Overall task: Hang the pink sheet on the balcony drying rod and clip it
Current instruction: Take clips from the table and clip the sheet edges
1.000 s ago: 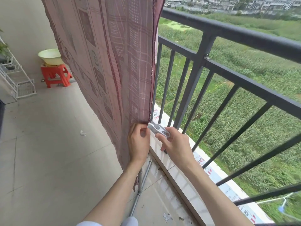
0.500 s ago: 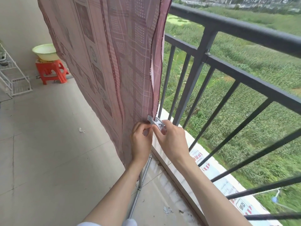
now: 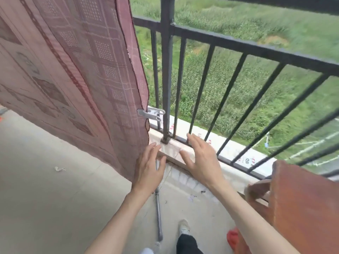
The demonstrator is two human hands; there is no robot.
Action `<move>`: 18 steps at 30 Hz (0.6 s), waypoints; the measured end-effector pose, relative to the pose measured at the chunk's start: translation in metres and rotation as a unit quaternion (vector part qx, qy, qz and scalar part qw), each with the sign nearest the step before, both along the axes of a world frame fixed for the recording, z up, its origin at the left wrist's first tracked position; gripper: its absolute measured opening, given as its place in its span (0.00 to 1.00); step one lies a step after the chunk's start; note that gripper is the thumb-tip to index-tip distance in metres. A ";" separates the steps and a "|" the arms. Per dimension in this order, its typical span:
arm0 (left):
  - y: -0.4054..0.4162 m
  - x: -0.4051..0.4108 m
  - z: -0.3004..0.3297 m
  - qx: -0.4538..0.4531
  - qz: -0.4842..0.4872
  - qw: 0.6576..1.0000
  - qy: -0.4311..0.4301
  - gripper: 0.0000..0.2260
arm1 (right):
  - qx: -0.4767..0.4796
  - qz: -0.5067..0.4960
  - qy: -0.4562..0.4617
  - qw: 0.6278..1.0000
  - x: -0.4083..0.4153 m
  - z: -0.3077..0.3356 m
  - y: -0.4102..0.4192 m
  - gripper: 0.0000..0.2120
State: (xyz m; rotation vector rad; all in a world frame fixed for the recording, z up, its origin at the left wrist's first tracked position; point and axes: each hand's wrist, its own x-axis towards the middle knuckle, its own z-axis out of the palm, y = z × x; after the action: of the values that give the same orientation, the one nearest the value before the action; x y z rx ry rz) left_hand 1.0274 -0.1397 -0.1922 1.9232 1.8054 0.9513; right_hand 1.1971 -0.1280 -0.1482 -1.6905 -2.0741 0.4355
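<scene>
Checking the clip [image 3: 151, 114] comes first: it sits on the right edge of the pink sheet [image 3: 77, 70], low down, just beside the railing [image 3: 167, 70]. Both hands hang below it with fingers spread and released, holding nothing; the left hand [image 3: 149, 168] is near the sheet's lower corner, the right hand [image 3: 202, 162] over the ledge [image 3: 183, 177]. A gentle tug on the hem would show whether the clip bites through the fabric. The drying rod is out of view.

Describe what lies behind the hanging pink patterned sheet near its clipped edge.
Beyond the pink patterned sheet's edge, the dark metal balcony railing and green field show; a white plastic clip grips that edge. Whatever sits directly behind the fabric is covered.
</scene>
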 end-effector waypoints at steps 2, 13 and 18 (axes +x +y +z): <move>-0.014 0.012 -0.007 -0.028 -0.081 0.996 0.039 0.23 | -0.024 -0.058 -0.028 0.998 0.020 -0.017 -0.033 0.28; -0.111 0.141 -0.041 -0.097 -0.409 0.891 0.172 0.23 | -0.162 -0.348 -0.037 0.923 0.124 -0.059 -0.229 0.30; -0.154 0.183 -0.077 -0.142 -0.497 0.829 0.214 0.26 | -0.222 -0.480 0.003 0.849 0.153 -0.101 -0.302 0.25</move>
State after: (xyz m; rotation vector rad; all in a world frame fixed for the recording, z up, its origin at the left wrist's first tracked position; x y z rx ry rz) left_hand 1.2107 -0.2939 -0.2693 2.4944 0.7389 -0.1123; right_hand 1.3503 -0.4298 -0.2496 -2.6895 -0.8944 0.5784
